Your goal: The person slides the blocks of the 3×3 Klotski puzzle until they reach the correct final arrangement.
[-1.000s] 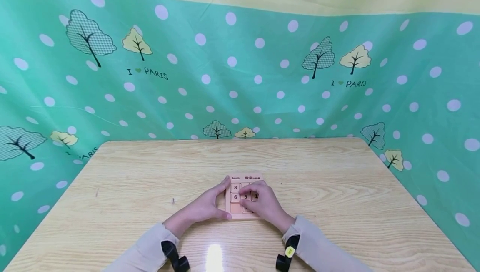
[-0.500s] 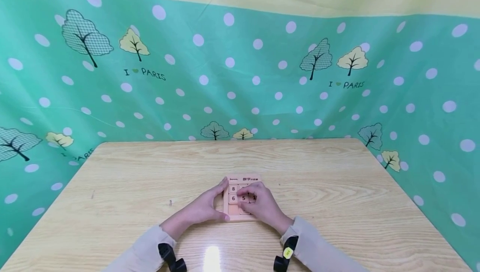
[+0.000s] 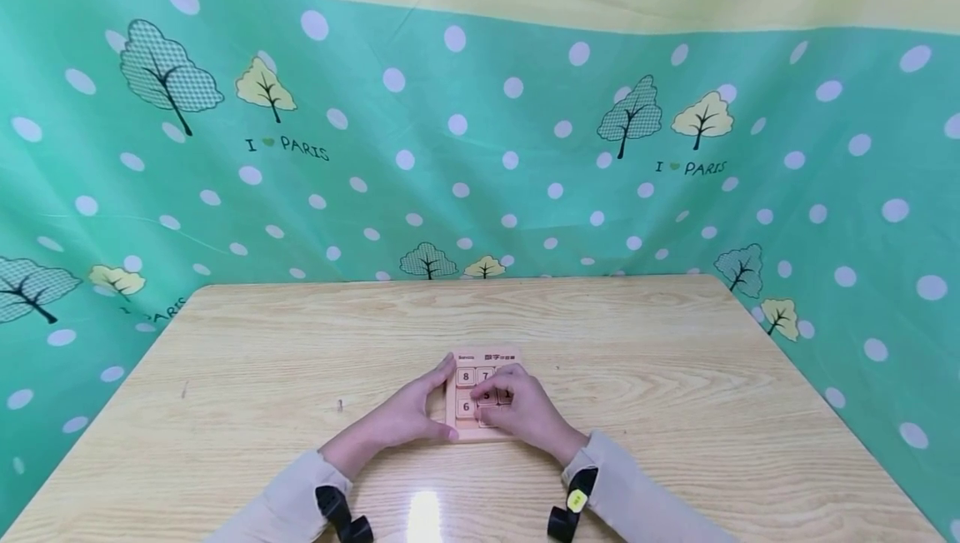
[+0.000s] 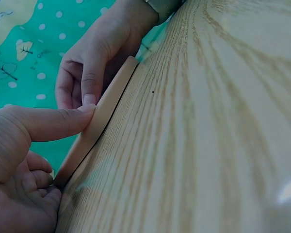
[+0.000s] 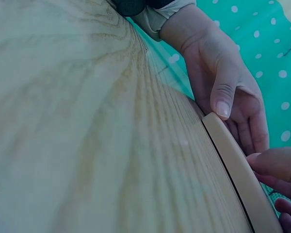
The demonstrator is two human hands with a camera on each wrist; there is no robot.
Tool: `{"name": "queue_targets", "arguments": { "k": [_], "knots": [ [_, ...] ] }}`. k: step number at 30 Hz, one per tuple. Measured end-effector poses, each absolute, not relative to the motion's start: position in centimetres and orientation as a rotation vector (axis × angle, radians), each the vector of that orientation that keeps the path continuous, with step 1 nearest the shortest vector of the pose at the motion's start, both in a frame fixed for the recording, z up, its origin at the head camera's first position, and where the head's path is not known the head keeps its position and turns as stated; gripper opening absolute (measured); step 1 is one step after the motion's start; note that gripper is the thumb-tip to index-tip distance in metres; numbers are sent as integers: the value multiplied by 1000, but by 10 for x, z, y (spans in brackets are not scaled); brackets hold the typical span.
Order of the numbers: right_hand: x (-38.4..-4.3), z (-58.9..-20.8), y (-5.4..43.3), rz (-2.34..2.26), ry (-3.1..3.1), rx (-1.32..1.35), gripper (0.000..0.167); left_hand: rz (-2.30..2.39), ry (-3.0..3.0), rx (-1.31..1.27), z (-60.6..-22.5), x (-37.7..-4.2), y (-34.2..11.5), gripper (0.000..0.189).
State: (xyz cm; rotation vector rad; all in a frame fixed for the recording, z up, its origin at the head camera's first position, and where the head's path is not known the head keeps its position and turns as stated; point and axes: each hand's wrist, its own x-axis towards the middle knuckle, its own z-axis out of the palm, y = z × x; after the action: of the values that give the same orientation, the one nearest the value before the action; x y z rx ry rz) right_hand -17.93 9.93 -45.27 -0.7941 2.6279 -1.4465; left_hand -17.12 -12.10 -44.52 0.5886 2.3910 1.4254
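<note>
A pinkish sliding number puzzle lies flat on the wooden table in the head view. My left hand holds its left side, thumb at the near corner and fingers toward the far one. My right hand reaches over the board, thumb and forefinger pinching the 6 tile, which sits between the middle and bottom rows. Tiles 8 and 7 show above; the right hand covers much of the right columns. Both wrist views catch only the puzzle's near edge, with the left thumb against it.
The pale wood table extends around the board. Behind and beside it hangs a green dotted cloth printed with trees. A black wrist camera is strapped at each sleeve.
The 6 tile has slid down from beside the 5 toward the gap in the bottom left, with my right fingertips on it. My left hand keeps its hold on the board.
</note>
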Motion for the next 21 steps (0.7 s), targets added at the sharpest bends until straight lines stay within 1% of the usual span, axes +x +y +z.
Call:
{"name": "queue_targets", "arguments": {
  "k": [8, 21],
  "knots": [
    [-182, -455, 102, -1421, 2597, -841, 22, 1439, 2382, 593, -445, -171, -121, 102],
    [-181, -455, 101, -1428, 2563, -822, 19, 1460, 2386, 611, -446, -171, -121, 104]
  ]
}}
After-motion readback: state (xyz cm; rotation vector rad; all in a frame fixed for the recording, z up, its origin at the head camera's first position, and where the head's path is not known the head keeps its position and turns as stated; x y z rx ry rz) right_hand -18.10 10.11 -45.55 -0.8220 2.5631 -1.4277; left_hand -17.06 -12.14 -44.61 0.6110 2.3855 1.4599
